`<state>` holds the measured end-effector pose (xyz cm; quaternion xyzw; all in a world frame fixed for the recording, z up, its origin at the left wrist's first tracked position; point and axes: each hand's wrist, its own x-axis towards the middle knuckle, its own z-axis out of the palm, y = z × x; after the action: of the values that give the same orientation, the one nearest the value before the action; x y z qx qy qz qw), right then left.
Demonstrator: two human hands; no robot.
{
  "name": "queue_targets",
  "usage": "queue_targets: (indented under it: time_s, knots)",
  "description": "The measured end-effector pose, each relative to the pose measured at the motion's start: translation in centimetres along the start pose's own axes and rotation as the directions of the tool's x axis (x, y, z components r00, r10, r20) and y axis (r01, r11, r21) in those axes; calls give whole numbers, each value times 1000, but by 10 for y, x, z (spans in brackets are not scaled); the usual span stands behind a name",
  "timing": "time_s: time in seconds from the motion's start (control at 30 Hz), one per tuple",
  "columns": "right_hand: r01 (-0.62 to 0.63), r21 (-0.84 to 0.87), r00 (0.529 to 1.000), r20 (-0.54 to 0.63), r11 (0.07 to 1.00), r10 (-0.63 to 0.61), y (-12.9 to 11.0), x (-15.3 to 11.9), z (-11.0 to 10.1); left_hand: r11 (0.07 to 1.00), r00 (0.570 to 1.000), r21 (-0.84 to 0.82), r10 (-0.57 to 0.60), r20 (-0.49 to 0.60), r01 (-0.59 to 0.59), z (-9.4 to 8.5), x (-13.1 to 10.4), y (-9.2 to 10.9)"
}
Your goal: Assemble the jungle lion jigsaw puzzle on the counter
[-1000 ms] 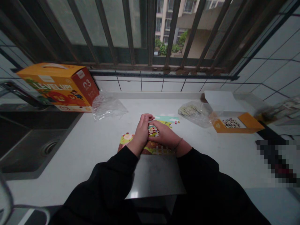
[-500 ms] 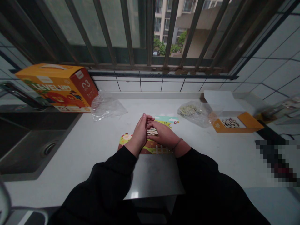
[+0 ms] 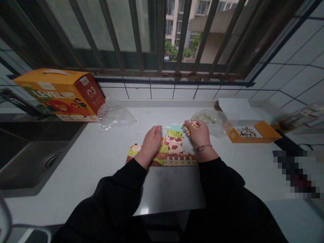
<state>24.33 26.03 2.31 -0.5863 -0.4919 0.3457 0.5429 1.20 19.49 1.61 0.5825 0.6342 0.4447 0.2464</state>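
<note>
A partly joined farm-picture puzzle (image 3: 175,147) lies flat on the white counter, showing a brown-and-white cow, a fence and a green and blue top strip. My left hand (image 3: 152,142) is upright on its edge over the puzzle's left part, fingers close together; whether anything is inside it is hidden. To the right of the puzzle's top, my right hand (image 3: 199,133) is closed on colourful puzzle pieces (image 3: 191,125), raised a little in front of a clear plastic bag (image 3: 215,121).
An orange carton (image 3: 60,96) stands at the back left, beside crumpled clear plastic (image 3: 113,116) and a sink (image 3: 30,162). At the back right an open orange box (image 3: 265,133) holds spotted pieces. A barred window is behind the counter.
My hands were together around a stack of pieces. My right hand has moved right with pieces in it, uncovering the cow section. My left hand has stayed nearly in place.
</note>
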Motion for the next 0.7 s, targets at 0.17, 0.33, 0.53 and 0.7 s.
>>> queue_targets:
  time_s: [0.17, 0.33, 0.53, 0.7]
  knots:
    - [-56, 203, 994, 103, 977, 36, 9, -4, 16, 973, 991, 218, 52, 127, -79, 3, 0, 1]
    - [-149, 451, 987, 127, 880, 101, 8, -5, 23, 972, 997, 237, -9, 77, -9, -2, 4, -4]
    - [-212, 592, 977, 152, 777, 151, 2, -7, 27, 996, 996, -20, -83, 32, 84, -4, 12, -18]
    - [-222, 436, 970, 188, 872, 153, 5, -14, 33, 978, 998, 197, 71, -1, -69, -4, 11, -19]
